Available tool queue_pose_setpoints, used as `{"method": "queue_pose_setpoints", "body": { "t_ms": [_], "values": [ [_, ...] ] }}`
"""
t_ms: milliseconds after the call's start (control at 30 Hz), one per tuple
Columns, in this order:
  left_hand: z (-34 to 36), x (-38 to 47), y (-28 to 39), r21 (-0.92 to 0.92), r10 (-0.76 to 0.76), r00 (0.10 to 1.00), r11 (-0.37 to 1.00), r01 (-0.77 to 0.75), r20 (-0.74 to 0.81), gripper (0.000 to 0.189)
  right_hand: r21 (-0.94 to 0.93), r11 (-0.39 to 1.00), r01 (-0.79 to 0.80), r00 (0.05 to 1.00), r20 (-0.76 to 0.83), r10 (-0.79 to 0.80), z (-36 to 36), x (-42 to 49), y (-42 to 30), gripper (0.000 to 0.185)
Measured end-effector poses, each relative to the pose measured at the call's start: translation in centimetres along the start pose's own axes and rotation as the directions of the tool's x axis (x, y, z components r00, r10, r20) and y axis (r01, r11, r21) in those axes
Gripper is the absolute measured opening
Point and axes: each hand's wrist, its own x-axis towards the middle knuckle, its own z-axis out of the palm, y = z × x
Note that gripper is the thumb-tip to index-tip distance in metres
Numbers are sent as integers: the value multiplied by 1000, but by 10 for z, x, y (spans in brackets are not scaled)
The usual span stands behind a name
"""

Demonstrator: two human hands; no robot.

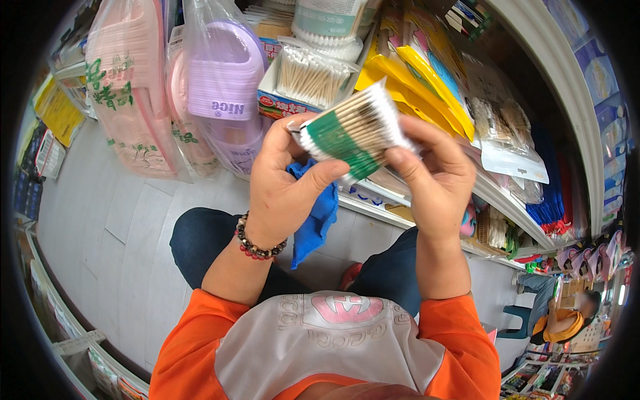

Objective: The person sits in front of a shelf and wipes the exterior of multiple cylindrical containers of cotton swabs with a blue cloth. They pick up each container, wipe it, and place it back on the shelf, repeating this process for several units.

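Between my two hands, tilted, is a clear plastic pack of wooden-stick cotton swabs (352,132) with a green band. My left hand (295,175) grips its left end, thumb on the front; a blue cloth (317,215) hangs from the same hand. A beaded bracelet circles that wrist. My right hand (437,170) pinches the white-tipped right end between thumb and fingers. Just beyond the pack, an open cardboard box (290,102) holds another bag of cotton swabs (315,75), with round tubs of swabs (327,22) behind it.
Bagged purple slippers (225,75) and pink slippers (132,90) hang at the upper left. Yellow packets (410,85) and clear bags fill the shelf at right, above a white shelf edge (510,212). A person (557,320) sits on a stool at the far right.
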Motion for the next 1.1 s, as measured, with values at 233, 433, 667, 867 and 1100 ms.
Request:
{"method": "queue_pose_setpoints", "body": {
  "t_ms": [233,433,667,867,1100],
  "values": [
    [-11,10,-14,181,81,973,983,-41,-216,37,-452,762,464,857,14,-514,26,49,-4,29],
    [-17,13,-21,201,98,967,978,-51,-235,24,-473,694,544,805,60,-590,45,70,1,26],
    [-17,15,-22,155,99,972,986,-67,-211,26,-526,624,577,795,189,-576,53,72,11,25],
    [-20,16,-22,180,109,977,981,-75,-184,26,-567,604,560,807,209,-553,48,69,10,25],
    [-20,18,-24,210,127,976,974,-89,-179,26,-580,592,560,827,341,-448,55,64,14,22]
  ]
}}
